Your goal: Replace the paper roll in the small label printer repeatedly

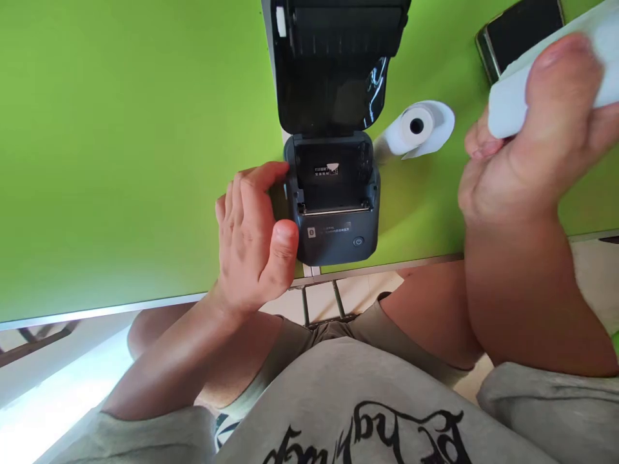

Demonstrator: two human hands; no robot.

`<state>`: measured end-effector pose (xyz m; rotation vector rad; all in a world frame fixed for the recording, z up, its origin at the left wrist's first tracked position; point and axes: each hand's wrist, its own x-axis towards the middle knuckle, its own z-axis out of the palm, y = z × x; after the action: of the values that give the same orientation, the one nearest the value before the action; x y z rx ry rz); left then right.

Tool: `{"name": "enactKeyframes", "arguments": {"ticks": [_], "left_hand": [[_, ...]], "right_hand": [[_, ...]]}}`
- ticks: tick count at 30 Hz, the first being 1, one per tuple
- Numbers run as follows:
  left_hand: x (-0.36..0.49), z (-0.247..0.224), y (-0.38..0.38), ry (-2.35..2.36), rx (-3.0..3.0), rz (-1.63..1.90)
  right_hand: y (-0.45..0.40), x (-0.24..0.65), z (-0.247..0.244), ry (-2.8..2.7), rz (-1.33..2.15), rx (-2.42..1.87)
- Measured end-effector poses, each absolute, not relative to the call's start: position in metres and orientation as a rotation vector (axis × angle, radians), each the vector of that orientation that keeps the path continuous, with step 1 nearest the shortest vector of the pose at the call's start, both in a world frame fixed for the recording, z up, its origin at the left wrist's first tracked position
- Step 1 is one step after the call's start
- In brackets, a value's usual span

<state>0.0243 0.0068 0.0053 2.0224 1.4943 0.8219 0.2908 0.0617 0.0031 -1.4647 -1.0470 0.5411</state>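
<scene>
A dark label printer (333, 241) stands at the table's front edge with its black lid (331, 90) raised and tilted back. Inside the bay is a small printed label; no roll sits there. My left hand (256, 232) rests against the printer's left side, fingers apart, holding nothing. At the right, my right hand (541, 129) grips a white object (512, 100), thumb on top, raised over the table; what exactly it is I cannot make out. Between the printer and my right hand, a white paper roll (416, 125) stands on end, its loose strip curling around it.
A black device with a dark glossy face (525, 32) lies at the back right, partly behind the white object. The green table (120, 161) has a metal front edge, with my legs below it.
</scene>
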Motion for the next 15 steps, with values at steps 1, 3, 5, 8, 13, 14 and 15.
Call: {"name": "enactKeyframes", "arguments": {"ticks": [1, 3, 5, 8, 13, 14, 15], "left_hand": [[0.024, 0.006, 0.006, 1.496, 2.021, 0.814], [0.024, 0.007, 0.005, 1.496, 2.016, 0.805], [0.023, 0.007, 0.005, 1.495, 2.011, 0.797], [0.022, 0.007, 0.005, 1.485, 2.024, 0.797], [0.021, 0.005, 0.005, 1.476, 2.031, 0.801], [0.021, 0.005, 0.005, 1.476, 2.031, 0.799], [0.02, 0.005, 0.005, 1.476, 2.031, 0.795]], "right_hand": [[0.063, 0.29, 0.004, -1.059, 0.539, -1.5], [0.066, 0.293, 0.005, -1.221, 0.458, -1.554], [0.067, 0.295, 0.007, -1.454, 0.403, -1.587], [0.067, 0.294, 0.008, -1.662, 0.324, -1.613], [0.069, 0.299, 0.004, -1.583, 0.287, -1.536], [0.069, 0.301, 0.004, -1.576, 0.282, -1.52], [0.069, 0.303, 0.005, -1.574, 0.29, -1.514]]}}
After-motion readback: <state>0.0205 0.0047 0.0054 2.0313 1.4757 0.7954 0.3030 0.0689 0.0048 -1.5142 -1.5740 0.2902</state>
